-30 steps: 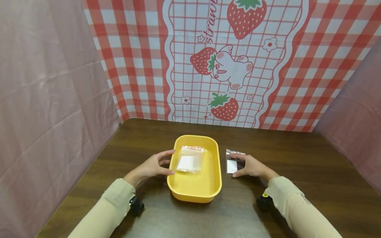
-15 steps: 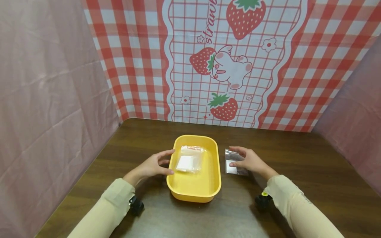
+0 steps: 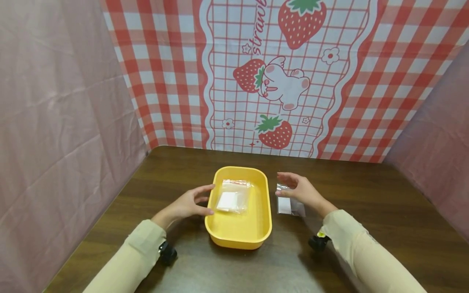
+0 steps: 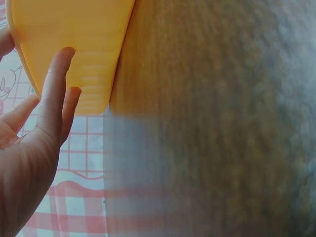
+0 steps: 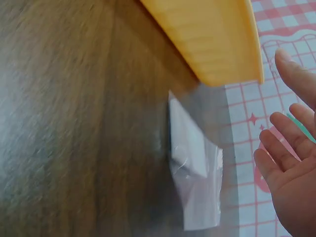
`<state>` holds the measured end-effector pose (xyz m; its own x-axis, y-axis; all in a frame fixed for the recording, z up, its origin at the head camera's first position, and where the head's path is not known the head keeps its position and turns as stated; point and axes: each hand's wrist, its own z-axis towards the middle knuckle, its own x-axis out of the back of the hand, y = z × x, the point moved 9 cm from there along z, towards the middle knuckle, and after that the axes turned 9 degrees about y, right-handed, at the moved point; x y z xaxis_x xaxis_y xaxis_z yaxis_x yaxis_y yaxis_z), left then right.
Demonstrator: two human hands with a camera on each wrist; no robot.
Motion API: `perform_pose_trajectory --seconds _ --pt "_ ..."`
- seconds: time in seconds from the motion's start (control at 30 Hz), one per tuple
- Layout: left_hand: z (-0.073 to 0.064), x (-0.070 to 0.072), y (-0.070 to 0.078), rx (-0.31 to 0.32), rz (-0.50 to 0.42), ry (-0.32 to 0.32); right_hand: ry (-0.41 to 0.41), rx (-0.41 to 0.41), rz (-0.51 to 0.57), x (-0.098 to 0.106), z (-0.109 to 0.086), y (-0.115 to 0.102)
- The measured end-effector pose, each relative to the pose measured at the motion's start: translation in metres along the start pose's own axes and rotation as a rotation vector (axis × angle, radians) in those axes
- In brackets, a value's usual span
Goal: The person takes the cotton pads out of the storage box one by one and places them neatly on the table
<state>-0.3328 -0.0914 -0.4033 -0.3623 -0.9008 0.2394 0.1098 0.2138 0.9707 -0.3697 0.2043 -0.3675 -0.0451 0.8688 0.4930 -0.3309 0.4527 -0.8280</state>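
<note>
The yellow tub [image 3: 238, 245] is flanked at its left rim by the left hand [image 3: 185, 204], fingers loosely extended; a clear bag [image 3: 233, 200] is contained within; on the table [image 3: 351, 183] beside it, another bag [image 3: 284, 206] is overhung by the released right hand [image 3: 305, 193].

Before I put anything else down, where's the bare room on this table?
Bare wood shows on the table in front of the yellow tray, between the sleeves, and right of the right hand. The tray's near end is bare. Crowded: the tray's sides, left hand at left, clear bag at right.
</note>
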Motion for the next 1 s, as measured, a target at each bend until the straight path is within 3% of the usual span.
perform_pose_trajectory --seconds 0.4,1.0 --pt "0.000 0.000 0.000 0.006 0.005 0.003 0.012 -0.014 0.030 -0.005 0.017 -0.019" --pt "0.000 0.001 0.000 0.021 0.020 0.009 -0.046 -0.020 0.063 -0.036 0.033 -0.050"
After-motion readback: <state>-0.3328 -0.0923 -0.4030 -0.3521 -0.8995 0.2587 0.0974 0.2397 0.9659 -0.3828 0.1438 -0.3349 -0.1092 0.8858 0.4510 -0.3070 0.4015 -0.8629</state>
